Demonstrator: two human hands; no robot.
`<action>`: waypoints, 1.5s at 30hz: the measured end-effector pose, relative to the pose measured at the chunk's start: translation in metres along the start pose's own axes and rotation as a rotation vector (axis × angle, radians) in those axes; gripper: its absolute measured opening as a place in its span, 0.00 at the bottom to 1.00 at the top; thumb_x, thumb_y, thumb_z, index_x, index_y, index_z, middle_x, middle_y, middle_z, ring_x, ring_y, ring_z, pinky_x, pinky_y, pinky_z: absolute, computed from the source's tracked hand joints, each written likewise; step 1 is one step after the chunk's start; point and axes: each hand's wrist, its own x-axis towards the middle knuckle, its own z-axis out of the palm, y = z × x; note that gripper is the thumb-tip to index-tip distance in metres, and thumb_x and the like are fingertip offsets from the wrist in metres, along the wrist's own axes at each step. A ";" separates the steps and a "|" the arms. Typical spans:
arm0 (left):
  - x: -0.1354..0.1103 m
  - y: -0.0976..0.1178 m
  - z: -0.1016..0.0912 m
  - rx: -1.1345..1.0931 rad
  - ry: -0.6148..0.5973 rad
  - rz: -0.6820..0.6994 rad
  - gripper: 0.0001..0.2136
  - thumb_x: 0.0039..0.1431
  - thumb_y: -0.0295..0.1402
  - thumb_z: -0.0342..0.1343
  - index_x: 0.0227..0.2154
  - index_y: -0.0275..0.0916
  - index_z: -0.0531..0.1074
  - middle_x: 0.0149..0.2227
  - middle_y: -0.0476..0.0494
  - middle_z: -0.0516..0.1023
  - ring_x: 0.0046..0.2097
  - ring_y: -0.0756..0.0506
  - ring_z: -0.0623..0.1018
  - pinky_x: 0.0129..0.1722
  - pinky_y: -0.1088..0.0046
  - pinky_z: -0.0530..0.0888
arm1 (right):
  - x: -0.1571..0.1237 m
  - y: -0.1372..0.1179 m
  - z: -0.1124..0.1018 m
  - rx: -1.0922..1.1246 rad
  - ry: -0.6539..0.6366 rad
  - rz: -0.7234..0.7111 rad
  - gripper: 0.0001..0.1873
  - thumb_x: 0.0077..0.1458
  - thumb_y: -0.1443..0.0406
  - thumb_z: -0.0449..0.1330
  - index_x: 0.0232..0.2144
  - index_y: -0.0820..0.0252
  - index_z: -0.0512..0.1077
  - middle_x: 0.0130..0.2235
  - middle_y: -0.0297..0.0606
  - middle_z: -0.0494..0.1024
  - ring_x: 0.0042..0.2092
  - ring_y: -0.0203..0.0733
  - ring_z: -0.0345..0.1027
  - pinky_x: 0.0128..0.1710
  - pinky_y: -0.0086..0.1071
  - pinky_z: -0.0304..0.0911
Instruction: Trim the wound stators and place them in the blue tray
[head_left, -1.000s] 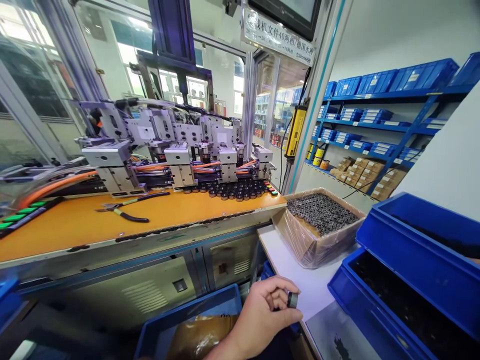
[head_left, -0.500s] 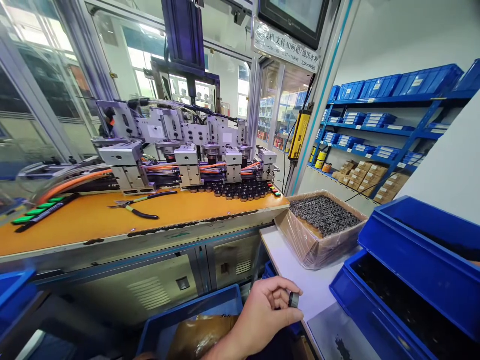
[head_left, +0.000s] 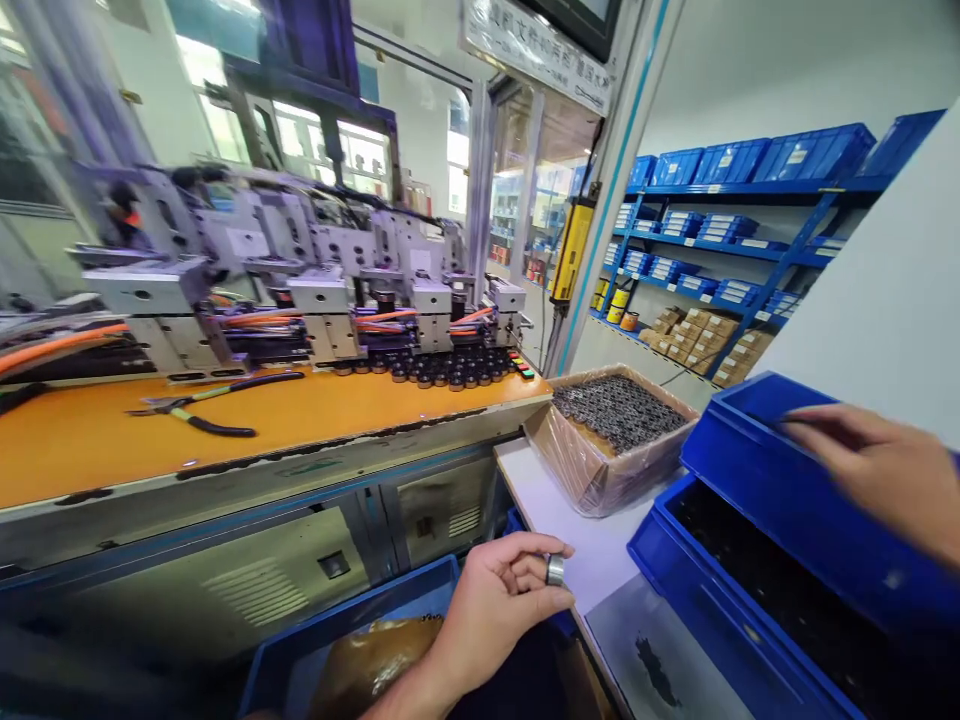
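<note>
In my left hand (head_left: 502,600), low in the middle of the view, a small silvery metal ring (head_left: 555,570) is gripped between curled fingers and thumb. My right hand (head_left: 885,465) reaches in from the right edge, over the rim of the upper blue bin (head_left: 757,455). Its fingers are pinched together and blurred; a dark bit shows at the fingertips, too smeared to name. Under that bin stands a lower blue bin (head_left: 720,600) full of small dark parts.
A plastic-lined carton (head_left: 600,485) packed with small black parts stands on the white table (head_left: 555,500). On the orange bench (head_left: 375,415) lie pliers (head_left: 199,410) and rows of round black parts (head_left: 450,368), before a clamping machine (head_left: 322,310). Below is a blue crate (head_left: 262,650).
My right hand has come into view from the right, at the upper blue bin. The view has turned rightward, and my left hand still grips the ring.
</note>
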 end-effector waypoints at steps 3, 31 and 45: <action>0.001 0.001 0.007 -0.008 -0.019 0.004 0.15 0.40 0.27 0.72 0.35 0.36 0.81 0.32 0.43 0.84 0.32 0.48 0.81 0.35 0.76 0.77 | -0.036 -0.055 0.023 0.408 -0.220 -0.204 0.08 0.61 0.63 0.60 0.37 0.61 0.77 0.37 0.43 0.79 0.38 0.42 0.74 0.37 0.37 0.68; 0.005 -0.015 0.034 0.026 -0.063 0.069 0.18 0.39 0.18 0.71 0.35 0.42 0.83 0.31 0.47 0.85 0.31 0.48 0.84 0.35 0.79 0.80 | -0.113 -0.111 0.073 0.692 -0.172 -0.530 0.12 0.60 0.72 0.59 0.47 0.69 0.69 0.38 0.47 0.75 0.41 0.42 0.70 0.36 0.33 0.72; -0.003 -0.026 0.051 -0.025 0.019 0.113 0.14 0.40 0.22 0.72 0.32 0.40 0.81 0.32 0.45 0.85 0.34 0.47 0.84 0.36 0.79 0.80 | -0.113 -0.107 0.074 0.554 -0.031 -0.717 0.15 0.61 0.68 0.57 0.48 0.75 0.68 0.32 0.45 0.74 0.36 0.44 0.71 0.31 0.37 0.74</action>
